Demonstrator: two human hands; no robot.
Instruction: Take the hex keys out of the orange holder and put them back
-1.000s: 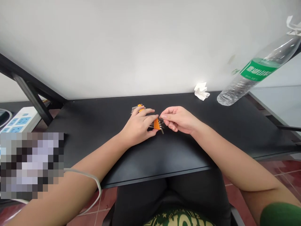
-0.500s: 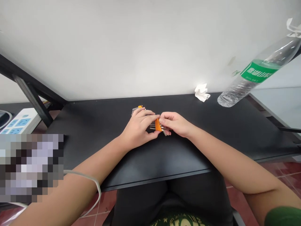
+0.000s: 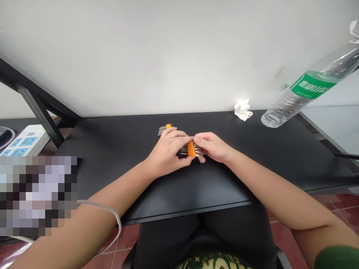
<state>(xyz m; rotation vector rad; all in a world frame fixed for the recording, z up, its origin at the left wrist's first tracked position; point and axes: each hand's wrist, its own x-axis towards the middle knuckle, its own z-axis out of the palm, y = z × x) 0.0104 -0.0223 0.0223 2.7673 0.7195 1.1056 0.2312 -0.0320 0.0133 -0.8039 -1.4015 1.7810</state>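
On the black desk (image 3: 117,149), seen from the head camera, the left hand (image 3: 168,153) is clamping its fingers on the orange hex-key holder (image 3: 191,148), and the right hand (image 3: 214,146) is pinching the keys at the holder's right side. Since a second ago, the right hand has been closing in from a small gap, and the holder is sitting slightly farther right. Bare desk is lying open on both sides; the crumpled tissue (image 3: 242,110) and plastic bottle (image 3: 305,89) are sitting well apart, near the back edge.
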